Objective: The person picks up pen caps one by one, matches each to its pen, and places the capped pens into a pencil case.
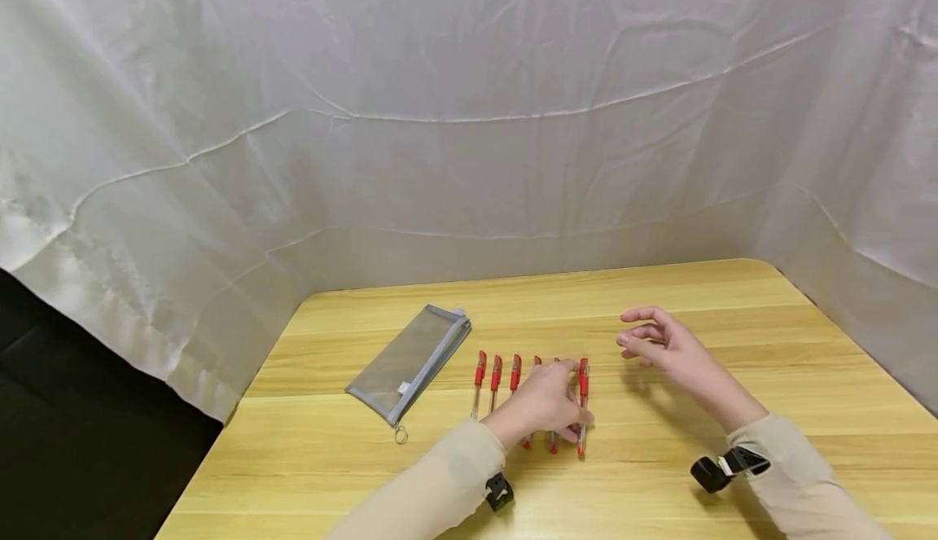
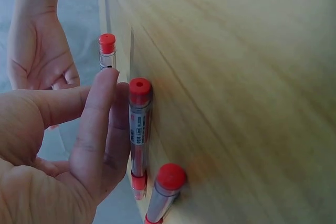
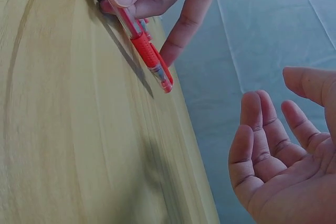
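Note:
Several clear gel pens with red caps lie side by side in a row on the table. My left hand (image 1: 545, 397) reaches over the row and pinches the rightmost pen (image 1: 583, 385) between thumb and fingers. In the right wrist view, the thumb presses along the barrel of that pen (image 3: 144, 48), cap end pointing away. Another pen (image 2: 139, 124) lies beside the left fingers in the left wrist view. The left hand hides parts of the middle pens. My right hand (image 1: 667, 349) hovers to the right of the row, fingers loosely bent and holding nothing.
A grey mesh zip pouch (image 1: 410, 357) lies flat to the left of the pens, its ring (image 1: 401, 435) toward me. Pale curtains (image 1: 513, 173) surround the wooden table (image 1: 659, 491) at the back and sides.

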`<act>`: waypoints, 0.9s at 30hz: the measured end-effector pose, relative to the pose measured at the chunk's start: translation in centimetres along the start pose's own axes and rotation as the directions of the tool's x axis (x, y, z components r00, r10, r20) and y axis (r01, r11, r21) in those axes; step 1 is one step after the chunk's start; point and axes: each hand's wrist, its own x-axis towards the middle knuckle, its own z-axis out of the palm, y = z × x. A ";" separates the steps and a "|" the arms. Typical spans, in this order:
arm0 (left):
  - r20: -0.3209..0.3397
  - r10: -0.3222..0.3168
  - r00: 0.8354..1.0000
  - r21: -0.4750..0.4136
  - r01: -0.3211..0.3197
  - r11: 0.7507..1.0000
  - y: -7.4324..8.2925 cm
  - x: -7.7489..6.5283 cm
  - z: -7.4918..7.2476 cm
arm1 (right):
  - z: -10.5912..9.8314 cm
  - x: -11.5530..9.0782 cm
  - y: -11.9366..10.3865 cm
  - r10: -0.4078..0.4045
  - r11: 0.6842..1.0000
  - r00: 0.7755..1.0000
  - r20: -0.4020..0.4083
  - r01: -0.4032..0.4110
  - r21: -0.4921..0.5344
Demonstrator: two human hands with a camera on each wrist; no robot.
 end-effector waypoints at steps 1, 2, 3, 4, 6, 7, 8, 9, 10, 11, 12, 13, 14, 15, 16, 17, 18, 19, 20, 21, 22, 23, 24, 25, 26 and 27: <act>-0.003 -0.004 1.000 0.005 0.004 1.000 0.0 0.1 0.0 | 0.0 0.0 0.0 0.001 1.000 1.000 0.000 -0.001 0.000; -0.005 -0.007 1.000 0.010 0.007 1.000 0.0 0.1 0.0 | -0.1 0.0 0.0 0.001 1.000 1.000 0.000 -0.001 0.000; -0.007 -0.012 1.000 0.010 0.012 1.000 0.0 0.2 0.1 | -0.1 -0.1 0.0 0.000 1.000 1.000 0.000 0.000 -0.001; -0.009 -0.015 1.000 0.018 0.015 1.000 0.0 0.2 0.1 | -0.2 -0.1 0.0 0.001 1.000 1.000 0.000 -0.001 -0.001; -0.011 -0.021 1.000 0.034 0.022 0.999 0.0 0.3 0.1 | -0.2 -0.1 0.0 0.003 1.000 1.000 0.002 -0.003 0.000; -0.012 -0.024 1.000 0.043 0.025 0.999 0.0 0.4 0.1 | -0.3 -0.1 0.0 0.004 1.000 1.000 0.003 -0.004 -0.001; -0.014 -0.027 1.000 0.053 0.028 0.998 0.0 0.4 0.0 | -0.3 -0.1 0.0 0.004 1.000 1.000 0.003 -0.004 -0.001; -0.014 -0.029 0.999 0.058 0.030 0.998 0.1 0.4 0.0 | -0.3 -0.1 0.0 0.006 1.000 1.000 0.004 -0.006 0.001; -0.014 -0.030 0.999 0.067 0.031 0.997 0.1 0.4 0.0 | -0.4 -0.2 0.1 0.007 1.000 1.000 0.003 -0.007 0.002; -0.014 -0.032 0.999 0.071 0.033 0.997 0.1 0.5 0.0 | -0.4 -0.2 0.1 0.008 1.000 1.000 0.004 -0.008 0.002; -0.014 -0.034 0.999 0.078 0.035 0.996 0.1 0.5 0.0 | -0.4 -0.2 0.1 0.009 1.000 1.000 0.003 -0.009 0.002; -0.013 -0.037 0.999 0.083 0.038 0.996 0.2 0.5 0.0 | -0.4 -0.2 0.2 0.008 1.000 1.000 0.003 -0.009 0.003; -0.013 -0.039 0.999 0.092 0.040 0.995 0.2 0.5 0.0 | -0.5 -0.2 0.2 0.008 1.000 1.000 0.002 -0.008 0.004; -0.014 -0.041 0.999 0.097 0.042 0.994 0.2 0.5 0.0 | -0.5 -0.2 0.2 0.008 1.000 1.000 0.002 -0.008 0.002; -0.015 -0.043 0.999 0.104 0.044 0.994 0.3 0.5 0.0 | -0.5 -0.2 0.2 0.007 1.000 1.000 0.001 -0.007 0.002; -0.016 -0.045 0.999 0.110 0.047 0.993 0.3 0.5 0.1 | -0.5 -0.2 0.3 0.007 1.000 1.000 0.001 -0.007 0.002; -0.018 -0.046 0.999 0.117 0.048 0.992 0.4 0.5 0.1 | -0.5 -0.3 0.3 0.006 1.000 1.000 0.001 -0.006 0.002; -0.020 -0.047 0.999 0.128 0.049 0.991 0.4 0.5 0.1 | -0.5 -0.3 0.3 0.006 1.000 1.000 0.001 -0.006 0.003; -0.022 -0.046 0.999 0.137 0.049 0.989 0.5 0.5 0.1 | -0.5 -0.3 0.3 0.006 1.000 1.000 0.002 -0.006 0.004; -0.022 -0.045 0.999 0.144 0.048 0.988 0.5 0.5 0.1 | -0.5 -0.3 0.3 0.007 1.000 1.000 0.003 -0.007 0.005; -0.022 -0.045 0.999 0.153 0.047 0.987 0.5 0.5 0.1 | -0.6 -0.3 0.3 0.007 1.000 1.000 0.003 -0.007 0.006; -0.021 -0.044 0.999 0.163 0.047 0.986 0.6 0.5 0.1 | -0.6 -0.4 0.3 0.008 1.000 1.000 0.004 -0.008 0.007; -0.021 -0.043 0.999 0.173 0.046 0.984 0.6 0.5 0.2 | -0.6 -0.4 0.2 0.010 1.000 1.000 0.004 -0.010 0.007; -0.020 -0.042 0.999 0.178 0.045 0.983 0.6 0.5 0.2 | -0.6 -0.4 0.2 0.010 1.000 1.000 0.004 -0.010 0.009; -0.019 -0.041 0.999 0.181 0.044 0.983 0.6 0.5 0.2 | -0.6 -0.4 0.2 0.011 1.000 1.000 0.004 -0.011 0.009; -0.018 -0.040 0.999 0.182 0.042 0.982 0.5 0.5 0.2 | -0.6 -0.4 0.2 0.012 1.000 1.000 0.002 -0.012 0.009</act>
